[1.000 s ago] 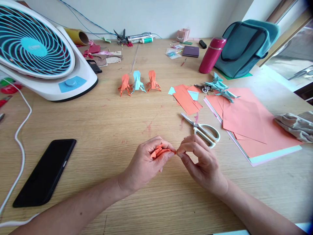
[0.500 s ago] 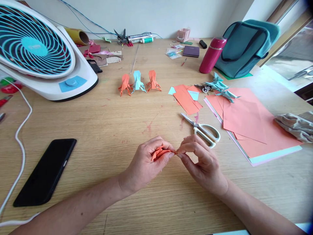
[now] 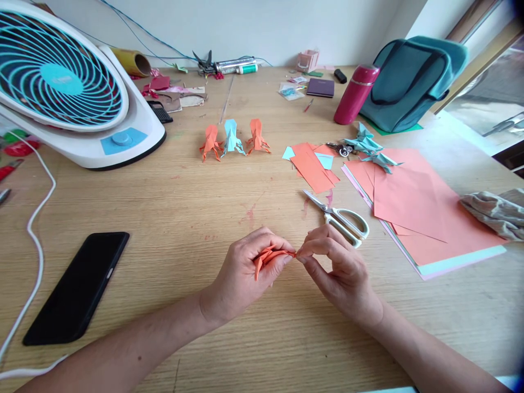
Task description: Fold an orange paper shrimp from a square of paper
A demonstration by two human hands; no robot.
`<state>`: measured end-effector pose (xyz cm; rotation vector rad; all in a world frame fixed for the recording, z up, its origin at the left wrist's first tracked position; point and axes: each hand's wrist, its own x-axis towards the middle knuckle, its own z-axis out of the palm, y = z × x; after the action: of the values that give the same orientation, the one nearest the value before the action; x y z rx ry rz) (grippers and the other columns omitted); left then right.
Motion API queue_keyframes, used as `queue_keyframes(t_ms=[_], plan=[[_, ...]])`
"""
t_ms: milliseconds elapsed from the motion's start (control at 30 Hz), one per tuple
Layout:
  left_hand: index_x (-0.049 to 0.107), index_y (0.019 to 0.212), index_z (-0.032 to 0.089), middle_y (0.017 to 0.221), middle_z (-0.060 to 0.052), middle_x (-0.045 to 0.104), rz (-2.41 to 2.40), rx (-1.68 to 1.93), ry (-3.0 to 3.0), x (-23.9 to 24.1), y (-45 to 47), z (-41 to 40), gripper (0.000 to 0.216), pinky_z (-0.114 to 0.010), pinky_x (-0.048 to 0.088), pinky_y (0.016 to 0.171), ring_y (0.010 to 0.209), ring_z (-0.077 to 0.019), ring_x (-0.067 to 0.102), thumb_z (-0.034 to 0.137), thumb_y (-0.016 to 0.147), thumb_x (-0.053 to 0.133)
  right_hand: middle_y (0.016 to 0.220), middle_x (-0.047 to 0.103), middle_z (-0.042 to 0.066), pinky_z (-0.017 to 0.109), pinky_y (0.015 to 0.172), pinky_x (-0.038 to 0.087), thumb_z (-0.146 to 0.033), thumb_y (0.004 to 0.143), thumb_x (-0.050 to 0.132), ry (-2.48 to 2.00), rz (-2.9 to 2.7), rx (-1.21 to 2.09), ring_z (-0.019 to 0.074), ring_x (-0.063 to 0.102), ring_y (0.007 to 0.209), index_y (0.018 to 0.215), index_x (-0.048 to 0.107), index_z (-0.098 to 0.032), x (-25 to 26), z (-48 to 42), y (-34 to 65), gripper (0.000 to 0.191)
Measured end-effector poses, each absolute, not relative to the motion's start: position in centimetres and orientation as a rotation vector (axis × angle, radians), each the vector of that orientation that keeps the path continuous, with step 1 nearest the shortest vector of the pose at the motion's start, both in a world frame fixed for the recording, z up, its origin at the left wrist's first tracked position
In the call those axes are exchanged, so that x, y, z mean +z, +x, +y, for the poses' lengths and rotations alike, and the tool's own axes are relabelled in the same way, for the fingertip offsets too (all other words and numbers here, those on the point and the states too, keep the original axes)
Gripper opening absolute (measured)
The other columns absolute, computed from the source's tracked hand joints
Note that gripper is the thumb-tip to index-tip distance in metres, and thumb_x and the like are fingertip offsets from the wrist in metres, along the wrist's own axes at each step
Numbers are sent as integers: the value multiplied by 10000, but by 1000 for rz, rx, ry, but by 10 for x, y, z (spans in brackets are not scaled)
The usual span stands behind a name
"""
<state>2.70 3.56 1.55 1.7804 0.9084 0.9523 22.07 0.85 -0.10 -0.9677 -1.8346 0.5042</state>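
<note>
My left hand (image 3: pixel 245 273) is closed around a small folded orange paper piece (image 3: pixel 268 255), just above the wooden table (image 3: pixel 172 218). My right hand (image 3: pixel 339 270) pinches the paper's right tip between thumb and forefinger. Both hands meet near the table's front middle. White-handled scissors (image 3: pixel 341 218) lie just behind my right hand. Farther back stand three finished paper figures, two orange (image 3: pixel 210 142) (image 3: pixel 257 135) and one light blue (image 3: pixel 231 136) between them.
A black phone (image 3: pixel 76 286) lies front left beside a white cable (image 3: pixel 35 240). A white and teal fan (image 3: pixel 69 93) fills the back left. Orange paper sheets (image 3: pixel 417 202) lie right, with scraps (image 3: pixel 313 164), a pink bottle (image 3: pixel 354 93), a teal bag (image 3: pixel 409 76) and a cloth (image 3: pixel 493 210).
The hands hardly moved. The orange paper in my left hand has shifted a little, with a point now showing lower by the fingers.
</note>
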Motion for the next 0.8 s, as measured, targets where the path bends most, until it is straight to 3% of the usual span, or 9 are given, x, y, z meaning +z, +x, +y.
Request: queue_keyframes(t_ms=[800], plan=[[676, 932, 162, 812, -8, 633, 768, 1159, 2137, 12, 24, 40, 122, -175, 497, 673, 720, -83, 617, 47, 900, 654, 861, 586, 20, 321, 696, 475, -38, 905, 618, -991, -1753, 580, 159, 580, 816, 972, 665, -216, -1, 7, 219, 197]])
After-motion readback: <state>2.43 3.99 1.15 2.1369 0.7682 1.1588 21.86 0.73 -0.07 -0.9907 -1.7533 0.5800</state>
